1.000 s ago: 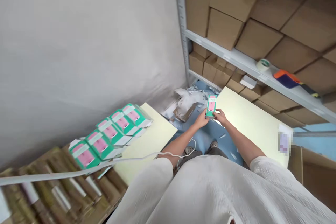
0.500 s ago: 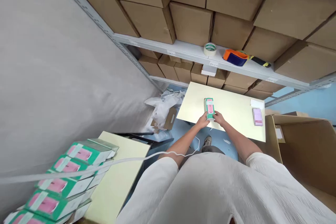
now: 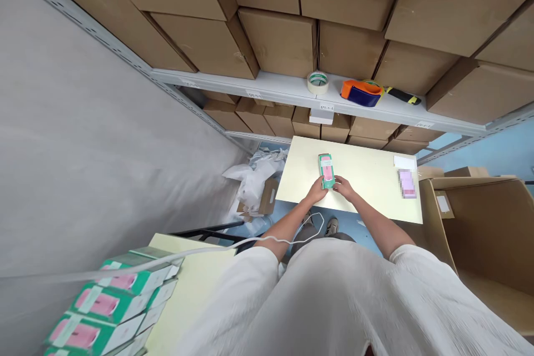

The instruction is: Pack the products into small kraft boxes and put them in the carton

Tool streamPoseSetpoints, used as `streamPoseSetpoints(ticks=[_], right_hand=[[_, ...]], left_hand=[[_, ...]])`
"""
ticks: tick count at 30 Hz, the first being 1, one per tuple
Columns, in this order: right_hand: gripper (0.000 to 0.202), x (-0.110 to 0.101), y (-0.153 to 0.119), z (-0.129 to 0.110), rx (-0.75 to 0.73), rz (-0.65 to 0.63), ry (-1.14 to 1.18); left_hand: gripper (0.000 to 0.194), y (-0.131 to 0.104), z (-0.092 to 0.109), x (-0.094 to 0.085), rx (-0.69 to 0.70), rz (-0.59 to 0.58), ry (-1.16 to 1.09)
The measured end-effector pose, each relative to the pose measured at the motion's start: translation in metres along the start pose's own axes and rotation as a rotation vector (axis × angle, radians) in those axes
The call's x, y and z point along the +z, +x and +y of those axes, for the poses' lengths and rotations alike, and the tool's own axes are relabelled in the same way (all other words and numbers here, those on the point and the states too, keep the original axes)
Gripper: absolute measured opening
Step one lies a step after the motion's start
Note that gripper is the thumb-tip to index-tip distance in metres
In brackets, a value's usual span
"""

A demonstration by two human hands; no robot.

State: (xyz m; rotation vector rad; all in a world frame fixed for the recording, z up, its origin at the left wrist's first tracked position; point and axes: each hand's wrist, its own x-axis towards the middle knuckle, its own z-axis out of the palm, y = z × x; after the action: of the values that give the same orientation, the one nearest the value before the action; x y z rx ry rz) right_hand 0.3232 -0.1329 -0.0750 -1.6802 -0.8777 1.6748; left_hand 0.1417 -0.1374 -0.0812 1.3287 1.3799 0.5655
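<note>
A small green-and-pink box (image 3: 327,169) with a pale label strip sits over the cream table in front of me. My left hand (image 3: 317,191) is closed round its lower left edge. At the lower right corner of the box is my right hand (image 3: 344,188), its fingers stretched and slightly apart. Whether those fingertips still touch the box is hard to tell. The cream table (image 3: 362,178) also bears a pixelated purple item (image 3: 406,183) and a white paper (image 3: 404,162) at its right end.
Stacked matching boxes (image 3: 95,300) stand on a second table (image 3: 183,289) at lower left. A white cable (image 3: 200,250) crosses my left side. A large open carton (image 3: 492,233) is at right. Ahead, a shelf (image 3: 283,84) holds cartons, a tape roll (image 3: 317,83) and an orange-blue tape dispenser (image 3: 362,93).
The view has shifted, moving the stacked boxes lower in the picture. My right hand has loosened, its fingers spreading at the box's corner. The left hand keeps its hold.
</note>
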Motion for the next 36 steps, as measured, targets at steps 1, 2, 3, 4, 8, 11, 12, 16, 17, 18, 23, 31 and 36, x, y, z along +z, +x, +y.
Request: streamPoseSetpoints(ticks=[1, 2, 3, 4, 8, 11, 12, 16, 17, 18, 23, 31, 36], right_hand=[[0.056, 0.003, 0.003, -0.001, 0.0, -0.001, 0.006], [0.056, 0.007, 0.006, -0.002, 0.005, -0.002, 0.011], [0.056, 0.011, 0.009, -0.003, 0.011, -0.001, 0.016], [0.056, 0.015, 0.012, -0.004, 0.016, 0.002, 0.02], [0.06, 0.03, 0.025, -0.007, -0.022, 0.006, 0.027], [0.064, 0.041, 0.035, -0.007, -0.081, 0.032, -0.005], [0.064, 0.044, 0.037, -0.007, -0.098, 0.05, -0.025], [0.071, 0.052, 0.038, -0.003, -0.109, 0.099, -0.138], [0.075, 0.053, 0.037, -0.002, -0.099, 0.094, -0.158], [0.079, 0.054, 0.036, -0.001, -0.088, 0.086, -0.171], [0.082, 0.049, 0.032, -0.001, -0.114, 0.076, -0.226], [0.052, 0.039, 0.024, -0.023, -0.257, 0.131, -0.285], [0.046, 0.038, 0.008, -0.04, -0.272, 0.098, -0.313]], left_hand=[[0.083, 0.002, -0.001, -0.004, -0.011, -0.005, 0.0], [0.086, 0.005, -0.003, -0.009, -0.03, -0.015, 0.001], [0.089, 0.008, -0.004, -0.015, -0.052, -0.028, 0.001], [0.091, 0.011, -0.005, -0.02, -0.069, -0.036, -0.001], [0.097, 0.023, -0.009, -0.042, -0.084, -0.076, -0.02], [0.1, 0.031, -0.012, -0.055, -0.067, -0.097, -0.054], [0.1, 0.033, -0.012, -0.058, -0.063, -0.1, -0.069], [0.102, 0.035, -0.016, -0.063, -0.098, -0.112, -0.157], [0.103, 0.034, -0.016, -0.063, -0.112, -0.12, -0.185], [0.104, 0.034, -0.015, -0.063, -0.124, -0.126, -0.214], [0.099, 0.034, -0.003, -0.064, -0.14, -0.135, -0.318], [0.088, 0.027, 0.022, -0.073, -0.039, -0.031, -0.102], [0.066, 0.019, 0.03, -0.082, -0.061, 0.026, 0.085]])
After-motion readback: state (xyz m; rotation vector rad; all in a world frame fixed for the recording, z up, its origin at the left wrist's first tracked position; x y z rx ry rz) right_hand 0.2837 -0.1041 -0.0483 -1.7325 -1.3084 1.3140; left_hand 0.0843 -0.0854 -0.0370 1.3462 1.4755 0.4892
